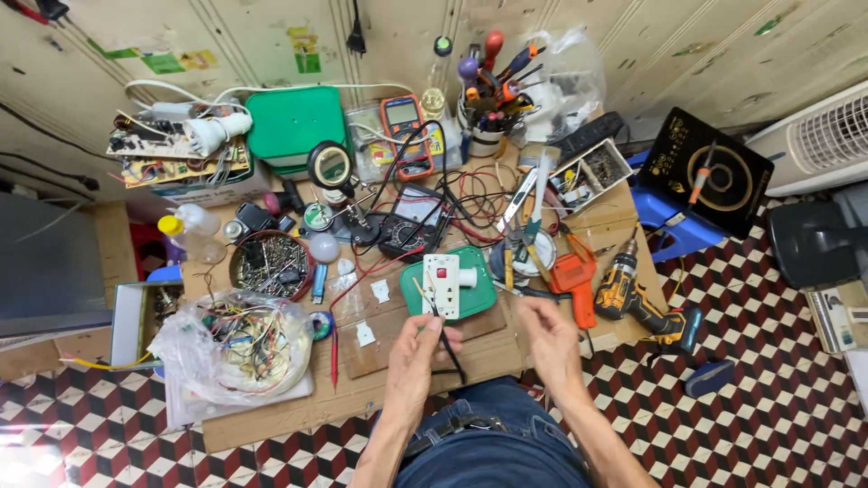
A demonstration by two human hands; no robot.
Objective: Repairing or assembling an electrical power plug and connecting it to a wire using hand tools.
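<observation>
Head view: cluttered cardboard bench (380, 398) over checkered floor (768, 398) (left-hand fingers (425, 339) gripping a probe (443, 339), right-hand fingers (533, 312) loosely curled, empty).

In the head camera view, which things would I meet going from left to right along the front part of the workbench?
Clear plastic bag of coloured wires → left hand holding thin black probe → right hand → yellow-and-black cordless drill.

Glossy white plastic switch plate (441, 273) on green plastic lid (479, 294), matt brown cardboard (488, 357).

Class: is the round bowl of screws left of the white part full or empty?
Nearly full: the bowl holds a heap of metal screws up to its rim.
</observation>
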